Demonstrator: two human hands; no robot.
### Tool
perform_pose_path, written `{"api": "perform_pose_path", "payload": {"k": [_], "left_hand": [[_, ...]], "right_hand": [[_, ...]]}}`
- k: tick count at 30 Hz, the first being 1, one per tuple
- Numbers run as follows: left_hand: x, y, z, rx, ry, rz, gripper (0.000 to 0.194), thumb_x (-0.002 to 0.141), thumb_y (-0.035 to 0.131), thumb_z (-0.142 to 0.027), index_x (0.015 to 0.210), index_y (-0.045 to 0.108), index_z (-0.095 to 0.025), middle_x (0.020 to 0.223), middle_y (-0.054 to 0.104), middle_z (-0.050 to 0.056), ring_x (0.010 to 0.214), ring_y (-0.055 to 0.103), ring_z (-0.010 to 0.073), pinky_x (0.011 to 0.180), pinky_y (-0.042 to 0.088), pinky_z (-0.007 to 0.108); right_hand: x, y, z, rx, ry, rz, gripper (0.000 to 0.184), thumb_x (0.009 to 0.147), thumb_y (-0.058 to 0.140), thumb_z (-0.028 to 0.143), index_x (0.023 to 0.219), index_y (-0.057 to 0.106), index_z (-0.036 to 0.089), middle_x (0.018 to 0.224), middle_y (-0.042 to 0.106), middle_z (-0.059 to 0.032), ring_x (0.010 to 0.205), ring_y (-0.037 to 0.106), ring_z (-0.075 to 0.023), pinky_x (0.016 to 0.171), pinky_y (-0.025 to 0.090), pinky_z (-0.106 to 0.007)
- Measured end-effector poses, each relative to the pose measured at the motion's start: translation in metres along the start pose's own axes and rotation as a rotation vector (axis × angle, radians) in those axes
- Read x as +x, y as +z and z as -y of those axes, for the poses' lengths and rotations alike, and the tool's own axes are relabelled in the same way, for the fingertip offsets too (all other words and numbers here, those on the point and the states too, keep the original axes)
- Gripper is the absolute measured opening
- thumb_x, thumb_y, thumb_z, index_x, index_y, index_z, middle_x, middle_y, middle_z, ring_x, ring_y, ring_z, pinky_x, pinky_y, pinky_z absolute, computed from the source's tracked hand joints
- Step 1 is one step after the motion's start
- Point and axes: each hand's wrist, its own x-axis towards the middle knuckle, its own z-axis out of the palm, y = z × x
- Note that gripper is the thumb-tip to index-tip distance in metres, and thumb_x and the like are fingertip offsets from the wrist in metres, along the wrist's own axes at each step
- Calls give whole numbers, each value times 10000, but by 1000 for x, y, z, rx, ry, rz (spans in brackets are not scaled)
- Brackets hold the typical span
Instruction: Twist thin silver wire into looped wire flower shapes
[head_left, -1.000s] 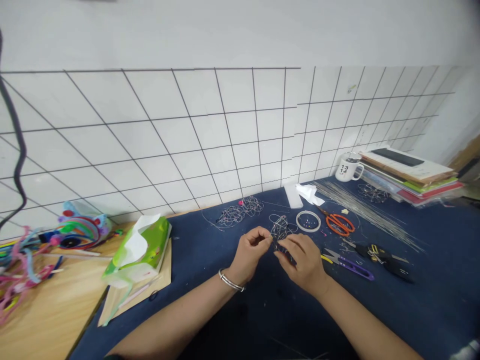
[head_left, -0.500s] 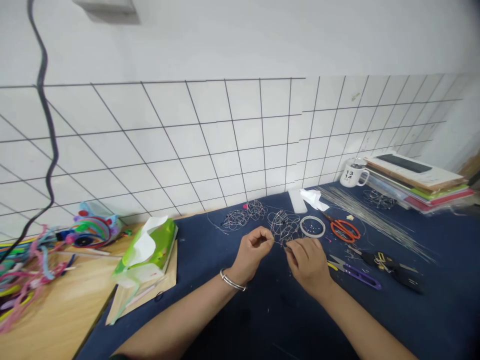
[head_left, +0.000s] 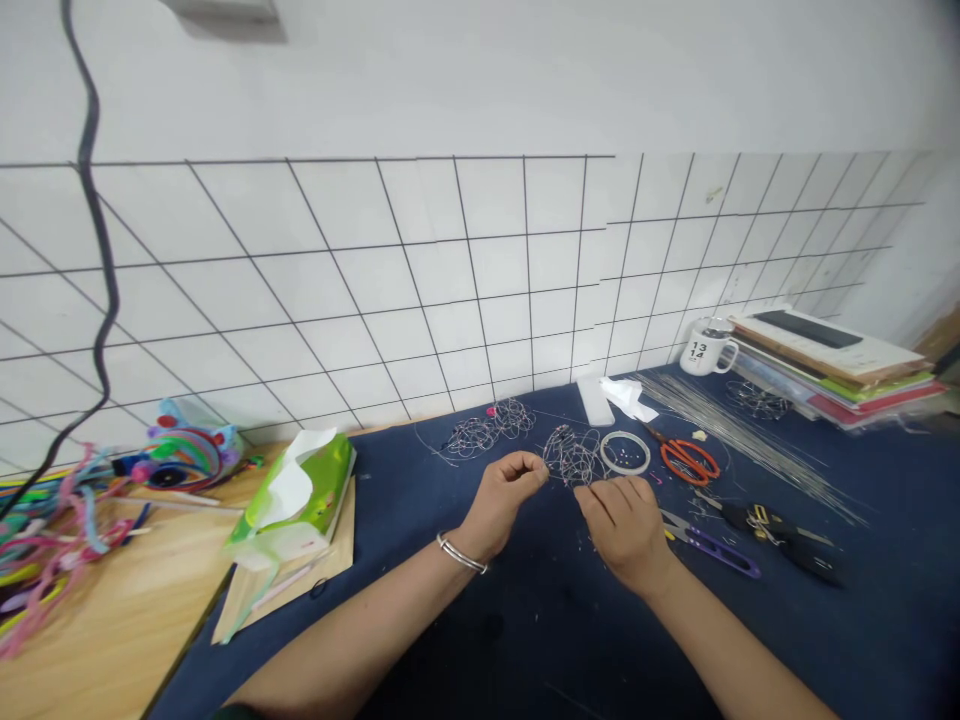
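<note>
My left hand (head_left: 504, 503), with a silver bangle on its wrist, is closed in a pinch of thumb and forefinger. Facing it, my right hand (head_left: 624, 530) has its fingers bent down and pressed together. A thin wire (head_left: 559, 479) seems to run between the two sets of fingertips, though it is very fine. Just behind them lies a tangled bundle of wire (head_left: 574, 455) with small beads on it. A second wire tangle (head_left: 474, 436) with a pink spot rests farther left. The white ring (head_left: 625, 453) sits just beyond my right hand.
Orange-handled scissors (head_left: 688, 462), purple thread snips (head_left: 721, 553) and black-handled pliers (head_left: 784, 540) lie on the right. Behind them are long straight wires (head_left: 750, 440), a mug (head_left: 705, 347) and stacked folders (head_left: 840, 350). A green tissue pack (head_left: 300, 495) is at left.
My hands have drawn slightly apart, the right one shifting a little to the right. Both remain closed at the fingertips. The things on the table stay where they were.
</note>
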Motion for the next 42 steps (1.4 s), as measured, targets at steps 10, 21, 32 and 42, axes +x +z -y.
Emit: {"api": "perform_pose_path", "payload": {"k": [10, 21, 32, 42], "left_hand": [[2, -2, 3, -63, -92, 27, 51, 694, 612, -172, 693, 608, -121, 681, 545, 5, 655, 458, 97, 650, 355, 219], [1, 0, 2, -184, -226, 41, 74, 670, 635, -191, 655, 605, -125, 613, 533, -9, 573, 447, 81, 593, 335, 224], [-16, 18, 14, -295, -328, -25, 117, 630, 685, -215, 667, 608, -135, 640, 546, -16, 589, 453, 79, 605, 340, 227], [-20, 20, 5, -208, -241, 58, 179, 733, 623, -273, 855, 652, -145, 858, 636, 45, 796, 541, 138, 779, 389, 275]], "right_hand": [[-2, -2, -4, 7, 3, -11, 185, 791, 563, 112, 966, 572, 173, 770, 593, -35, 753, 513, -165, 713, 348, -347], [3, 4, 1, 132, 207, -15, 134, 785, 561, 190, 918, 564, 177, 845, 559, -67, 811, 501, -201, 742, 354, -372], [4, 9, 15, 230, 263, 12, 135, 807, 540, 240, 908, 583, 162, 862, 547, -78, 830, 490, -205, 752, 344, -365], [5, 14, 9, 428, 403, -11, 128, 826, 505, 204, 831, 630, 175, 768, 566, -50, 773, 507, -177, 764, 354, -350]]}}
